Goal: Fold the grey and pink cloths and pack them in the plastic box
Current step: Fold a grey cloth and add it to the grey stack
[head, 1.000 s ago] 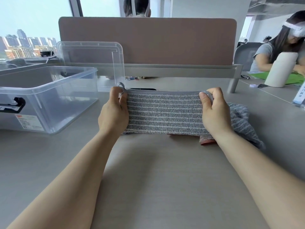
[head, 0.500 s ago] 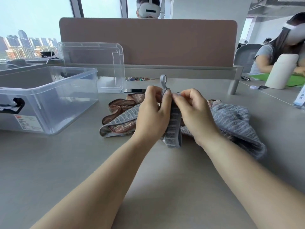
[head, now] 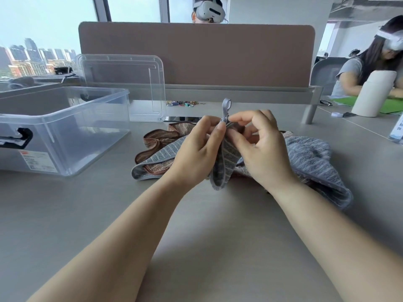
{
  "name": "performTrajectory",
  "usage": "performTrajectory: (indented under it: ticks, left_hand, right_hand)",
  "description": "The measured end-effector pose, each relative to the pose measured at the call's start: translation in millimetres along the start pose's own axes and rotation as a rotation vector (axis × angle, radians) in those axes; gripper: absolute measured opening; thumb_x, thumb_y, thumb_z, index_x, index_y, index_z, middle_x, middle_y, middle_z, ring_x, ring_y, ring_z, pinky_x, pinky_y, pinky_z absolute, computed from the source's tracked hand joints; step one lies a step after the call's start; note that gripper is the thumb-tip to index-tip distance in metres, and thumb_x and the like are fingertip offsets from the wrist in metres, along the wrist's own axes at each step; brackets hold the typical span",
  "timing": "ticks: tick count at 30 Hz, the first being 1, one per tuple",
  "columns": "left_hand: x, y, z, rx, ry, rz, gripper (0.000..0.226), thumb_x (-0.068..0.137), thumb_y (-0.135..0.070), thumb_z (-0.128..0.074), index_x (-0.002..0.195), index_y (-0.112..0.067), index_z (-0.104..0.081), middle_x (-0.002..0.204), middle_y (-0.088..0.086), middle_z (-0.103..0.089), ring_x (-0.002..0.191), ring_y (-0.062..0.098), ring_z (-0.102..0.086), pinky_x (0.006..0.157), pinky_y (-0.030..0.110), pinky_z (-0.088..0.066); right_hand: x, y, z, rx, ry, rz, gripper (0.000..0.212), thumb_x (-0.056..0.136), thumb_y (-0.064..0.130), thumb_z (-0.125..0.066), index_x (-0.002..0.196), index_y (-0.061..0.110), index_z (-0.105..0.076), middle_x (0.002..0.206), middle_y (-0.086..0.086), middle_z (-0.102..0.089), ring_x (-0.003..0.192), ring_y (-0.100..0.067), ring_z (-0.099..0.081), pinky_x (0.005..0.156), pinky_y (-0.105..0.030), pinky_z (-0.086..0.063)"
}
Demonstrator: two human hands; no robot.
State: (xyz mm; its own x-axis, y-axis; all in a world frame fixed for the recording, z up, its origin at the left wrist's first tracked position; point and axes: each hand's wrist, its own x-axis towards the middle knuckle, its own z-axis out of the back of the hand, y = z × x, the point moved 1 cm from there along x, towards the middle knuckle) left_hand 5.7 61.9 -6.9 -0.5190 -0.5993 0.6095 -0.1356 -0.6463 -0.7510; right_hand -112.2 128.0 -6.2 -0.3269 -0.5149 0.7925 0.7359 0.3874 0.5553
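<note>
Since a second ago the hands have come together, doubling the grey cloth (head: 225, 162) that was stretched wide between them. The left hand (head: 196, 155) and right hand (head: 261, 153) pinch its top corners, fingers (head: 220, 128) clamped on them below the upright loop (head: 226, 105). Striped and narrow, it hangs folded, perhaps touching the counter (head: 196, 236). The pink cloth (head: 161, 140) lies just behind, and the plastic box (head: 65, 131) stands at the left.

A big grey table (head: 207, 247) fills the near part of the room. A brown divider board (head: 196, 55) stands across it on a grey rail (head: 239, 92) with a short round leg (head: 308, 114). On the left, tall windows (head: 43, 22) let in bright daylight and show city towers (head: 28, 59). A white wall (head: 279, 9) rises behind. A grey chair (head: 325, 70) sits far right.
</note>
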Motion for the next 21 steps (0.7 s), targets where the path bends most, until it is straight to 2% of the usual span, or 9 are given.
performTrajectory:
  ticks: [3, 5, 7, 10, 13, 15, 17, 19, 21]
  left_hand:
    - [-2, -3, 2, -0.022, 0.098, 0.013, 0.020, 0.094, -0.028, -0.054, 0.108, -0.015, -0.056, 0.094, 0.003, -0.064, 0.083, 0.009, -0.060, 0.083, 0.044, -0.053]
    - [-1, -1, 5, 0.041, 0.153, 0.000, 0.032, 0.088, -0.022, -0.062, 0.119, -0.019, -0.055, 0.107, 0.004, -0.064, 0.097, 0.011, -0.062, 0.089, 0.043, -0.052]
    - [1, 2, 9, 0.114, 0.178, -0.043, 0.043, 0.084, -0.015, -0.059, 0.127, -0.021, -0.052, 0.114, 0.004, -0.062, 0.107, 0.016, -0.059, 0.094, 0.043, -0.049]
    - [3, 1, 16, 0.075, 0.188, -0.063, 0.039, 0.085, -0.005, -0.056, 0.121, -0.018, -0.046, 0.104, 0.008, -0.063, 0.089, 0.022, -0.062, 0.081, 0.043, -0.053]
    - [3, 2, 23, 0.106, 0.167, -0.099, 0.023, 0.083, -0.014, -0.060, 0.099, -0.018, -0.044, 0.082, 0.008, -0.059, 0.068, 0.032, -0.053, 0.060, 0.037, -0.046]
    - [5, 6, 26, 0.145, 0.150, -0.051, 0.019, 0.081, -0.026, -0.066, 0.089, -0.022, -0.049, 0.072, -0.002, -0.056, 0.063, 0.025, -0.048, 0.059, 0.030, -0.043]
    - [7, 9, 29, 0.173, 0.115, 0.010, 0.019, 0.080, -0.035, -0.072, 0.085, -0.024, -0.057, 0.071, -0.009, -0.060, 0.061, 0.009, -0.053, 0.060, 0.024, -0.045]
    - [8, 8, 31, 0.250, 0.074, 0.014, 0.017, 0.081, -0.034, -0.073, 0.086, -0.020, -0.065, 0.064, -0.016, -0.059, 0.055, -0.005, -0.052, 0.056, 0.010, -0.038]
    - [8, 7, 31, 0.251, 0.019, 0.007, 0.014, 0.081, -0.030, -0.072, 0.081, -0.017, -0.069, 0.052, -0.020, -0.054, 0.049, -0.007, -0.049, 0.052, 0.006, -0.033]
  right_hand:
    - [3, -4, 3, -0.093, -0.045, 0.048, 0.011, 0.082, 0.023, -0.067, 0.091, 0.019, -0.064, 0.096, 0.012, -0.044, 0.083, -0.004, -0.050, 0.078, -0.010, -0.038]
    - [3, -7, 6, -0.106, -0.031, 0.076, 0.011, 0.083, 0.026, -0.062, 0.091, 0.019, -0.060, 0.105, 0.010, -0.049, 0.104, -0.011, -0.051, 0.091, -0.017, -0.037]
    - [3, -7, 8, 0.000, 0.046, 0.009, 0.008, 0.087, 0.024, -0.059, 0.093, 0.022, -0.053, 0.112, 0.002, -0.059, 0.110, -0.014, -0.054, 0.092, -0.016, -0.038]
    - [2, -7, 9, 0.093, 0.099, -0.067, 0.009, 0.091, 0.022, -0.055, 0.094, 0.023, -0.046, 0.090, 0.007, -0.061, 0.082, -0.004, -0.057, 0.075, -0.019, -0.043]
    - [3, -9, 11, 0.095, 0.039, -0.075, 0.010, 0.094, 0.017, -0.055, 0.095, 0.019, -0.046, 0.078, 0.011, -0.051, 0.066, 0.003, -0.047, 0.065, -0.013, -0.037]
    - [4, -10, 13, 0.123, 0.001, -0.083, 0.012, 0.095, 0.016, -0.055, 0.093, 0.023, -0.045, 0.077, 0.008, -0.050, 0.065, 0.001, -0.045, 0.065, -0.014, -0.038]
    - [6, -11, 16, 0.139, -0.022, -0.090, 0.018, 0.095, 0.016, -0.055, 0.090, 0.028, -0.044, 0.075, 0.006, -0.050, 0.064, 0.000, -0.044, 0.064, -0.014, -0.038]
    - [6, -12, 18, 0.148, -0.036, -0.103, 0.019, 0.095, 0.015, -0.055, 0.089, 0.029, -0.043, 0.074, 0.005, -0.048, 0.062, 0.001, -0.042, 0.062, -0.013, -0.037]
    - [7, -14, 19, 0.152, -0.051, -0.115, 0.020, 0.094, 0.015, -0.056, 0.089, 0.030, -0.044, 0.076, 0.007, -0.049, 0.065, 0.002, -0.044, 0.064, -0.012, -0.038]
